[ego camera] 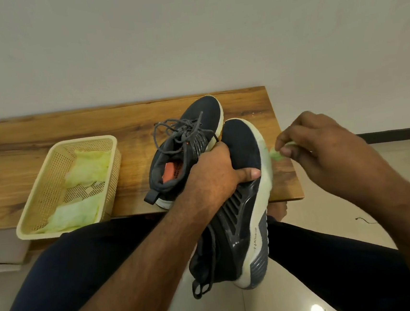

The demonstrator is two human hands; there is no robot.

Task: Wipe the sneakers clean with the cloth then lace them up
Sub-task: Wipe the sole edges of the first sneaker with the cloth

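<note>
My left hand [211,171] grips a dark navy sneaker [240,217] around its upper, tilted on its side over my lap with the white sole facing right. My right hand [323,144] pinches a small wad of pale green cloth [275,154] just beside the white sole edge near the toe. A second dark sneaker [186,152] with loose grey laces and an orange insole stands upright on the wooden table [46,135], right behind the held one.
A cream plastic basket [40,198] holding more pale green cloths [87,164] sits at the table's front left, overhanging the edge. My legs in dark trousers are below. A white wall is behind, and tiled floor lies to the right.
</note>
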